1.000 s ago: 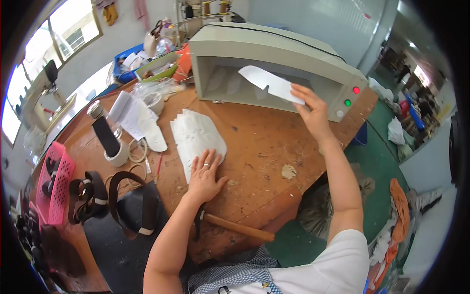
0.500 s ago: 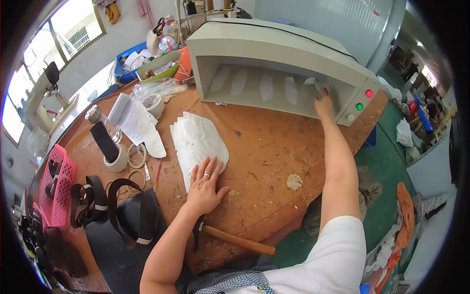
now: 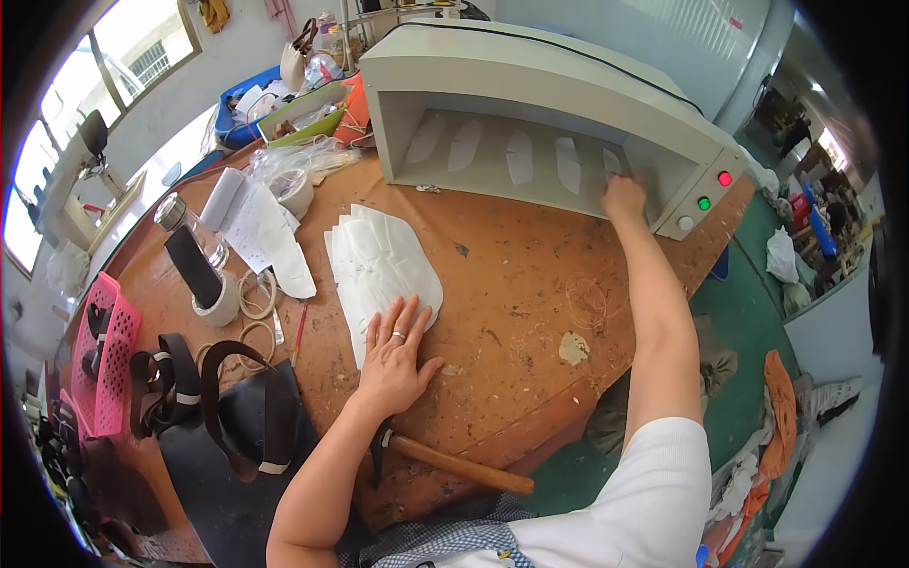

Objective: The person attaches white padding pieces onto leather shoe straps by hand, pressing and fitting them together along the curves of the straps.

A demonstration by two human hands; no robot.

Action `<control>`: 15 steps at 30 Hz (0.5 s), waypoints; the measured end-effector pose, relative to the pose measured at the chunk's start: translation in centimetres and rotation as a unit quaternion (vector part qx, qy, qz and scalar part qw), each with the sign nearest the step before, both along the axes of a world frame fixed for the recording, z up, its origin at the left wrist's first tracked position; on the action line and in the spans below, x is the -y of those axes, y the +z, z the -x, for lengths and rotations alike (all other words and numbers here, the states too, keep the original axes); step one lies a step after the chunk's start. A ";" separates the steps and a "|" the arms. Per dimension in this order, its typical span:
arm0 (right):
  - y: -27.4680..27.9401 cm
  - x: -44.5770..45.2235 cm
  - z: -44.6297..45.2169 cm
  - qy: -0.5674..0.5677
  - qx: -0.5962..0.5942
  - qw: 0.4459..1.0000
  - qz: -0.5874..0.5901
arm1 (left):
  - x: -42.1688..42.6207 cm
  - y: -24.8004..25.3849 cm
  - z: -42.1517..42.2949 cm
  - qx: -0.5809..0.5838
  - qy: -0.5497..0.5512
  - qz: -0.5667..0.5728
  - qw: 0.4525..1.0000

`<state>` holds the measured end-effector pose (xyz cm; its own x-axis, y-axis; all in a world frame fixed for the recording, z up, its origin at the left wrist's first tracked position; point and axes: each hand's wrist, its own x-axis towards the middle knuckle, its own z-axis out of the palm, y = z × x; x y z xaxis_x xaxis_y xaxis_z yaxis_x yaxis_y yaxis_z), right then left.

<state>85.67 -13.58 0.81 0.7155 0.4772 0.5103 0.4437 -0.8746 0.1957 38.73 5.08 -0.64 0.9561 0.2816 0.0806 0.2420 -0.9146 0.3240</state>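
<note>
A fanned stack of white cut pieces (image 3: 379, 270) lies on the brown table, with my left hand (image 3: 393, 360) flat on its lower edge, fingers spread. My right hand (image 3: 625, 199) reaches into the right end of the open-fronted cream box (image 3: 530, 71). Its fingers are bent together at the near end of a white piece (image 3: 613, 161) lying on the box floor. Several other white pieces (image 3: 520, 157) lie in a row to its left, spaced apart. Red and green lights show on the box's right side.
A wooden-handled hammer (image 3: 459, 459) lies at the table's near edge. To the left are black straps (image 3: 251, 407), a pink basket (image 3: 104, 364), a tape roll (image 3: 218, 298), a glass bottle (image 3: 175, 216) and papers (image 3: 241, 222). Bins (image 3: 308, 114) stand behind.
My right hand has carried a white piece from above the box front down into its right end, where it now lies flat. My left hand has stayed on the stack.
</note>
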 end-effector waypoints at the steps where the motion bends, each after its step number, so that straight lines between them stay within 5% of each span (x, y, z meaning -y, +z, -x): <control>1: -0.2 -0.9 0.3 0.059 0.022 0.998 -0.019 | 0.0 -0.1 0.0 0.005 0.000 0.000 1.000; 4: -0.5 -4.3 1.9 0.128 -0.055 0.990 -0.020 | -0.1 -0.3 0.1 0.009 -0.001 0.000 1.000; 7: -0.3 -6.6 2.8 0.078 -0.115 0.990 0.017 | -0.2 -0.3 0.1 0.005 -0.002 0.003 1.000; 15: -2.9 -7.9 -1.9 0.035 -0.077 0.991 0.102 | -0.4 -1.4 0.2 0.015 0.013 0.032 0.999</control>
<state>87.56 -5.65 -2.13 0.7388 0.6108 0.2848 0.5405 -0.7894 0.2910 38.52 5.48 -2.09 0.9459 0.3116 0.0908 0.2543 -0.8854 0.3892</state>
